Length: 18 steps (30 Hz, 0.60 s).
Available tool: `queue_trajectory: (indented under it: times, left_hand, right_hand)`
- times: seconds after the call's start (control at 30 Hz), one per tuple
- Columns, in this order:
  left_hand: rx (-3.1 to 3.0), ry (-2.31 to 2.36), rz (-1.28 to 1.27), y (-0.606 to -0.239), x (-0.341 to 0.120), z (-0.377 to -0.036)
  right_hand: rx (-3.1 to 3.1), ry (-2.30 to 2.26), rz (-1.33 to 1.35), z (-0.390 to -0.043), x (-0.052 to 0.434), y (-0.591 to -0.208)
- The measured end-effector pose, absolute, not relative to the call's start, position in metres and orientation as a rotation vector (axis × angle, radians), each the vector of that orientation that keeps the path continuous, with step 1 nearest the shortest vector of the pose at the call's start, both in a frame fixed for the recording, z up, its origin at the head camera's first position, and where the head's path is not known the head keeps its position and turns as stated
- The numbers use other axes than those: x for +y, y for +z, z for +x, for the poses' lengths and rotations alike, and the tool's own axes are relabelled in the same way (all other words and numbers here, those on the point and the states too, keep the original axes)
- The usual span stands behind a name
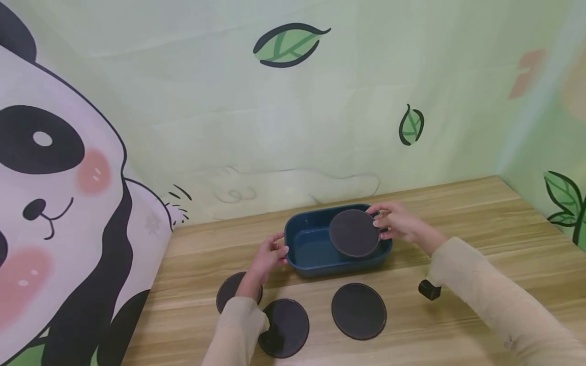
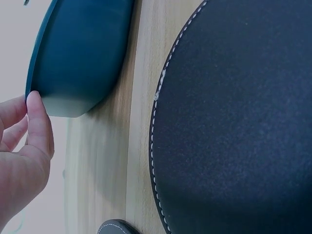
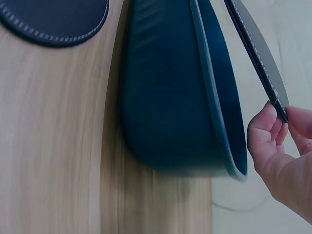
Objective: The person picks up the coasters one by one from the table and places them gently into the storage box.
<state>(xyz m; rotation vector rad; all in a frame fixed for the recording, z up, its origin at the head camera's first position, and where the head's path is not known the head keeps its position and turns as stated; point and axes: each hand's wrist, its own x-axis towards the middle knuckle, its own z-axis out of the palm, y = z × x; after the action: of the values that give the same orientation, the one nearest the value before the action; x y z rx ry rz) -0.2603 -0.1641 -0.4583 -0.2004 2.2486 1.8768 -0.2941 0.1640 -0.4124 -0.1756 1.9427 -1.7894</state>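
While pinched at its right edge by the right hand (image 1: 397,223), tilted coaster (image 1: 354,233) hung over the blue tray (image 1: 305,243) — tray's left rim touched by left hand (image 1: 269,255), fingers relaxed.

Matt stitched leather coaster (image 1: 354,233), glossy blue tray (image 1: 308,244), wood-grain table (image 1: 480,223).

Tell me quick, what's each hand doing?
Left hand: fingers touch the blue dish rim.
Right hand: pinches a dark round coaster over the dish.
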Motion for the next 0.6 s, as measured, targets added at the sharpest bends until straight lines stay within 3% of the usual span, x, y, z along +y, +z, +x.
queue_trajectory:
  times: [0.6]
  left_hand:
    - [2.205, 1.878, -0.180, -0.445, -0.162, -0.253]
  right_hand:
    - [1.913, -1.918, 0.010, -0.303, 0.118, -0.437]
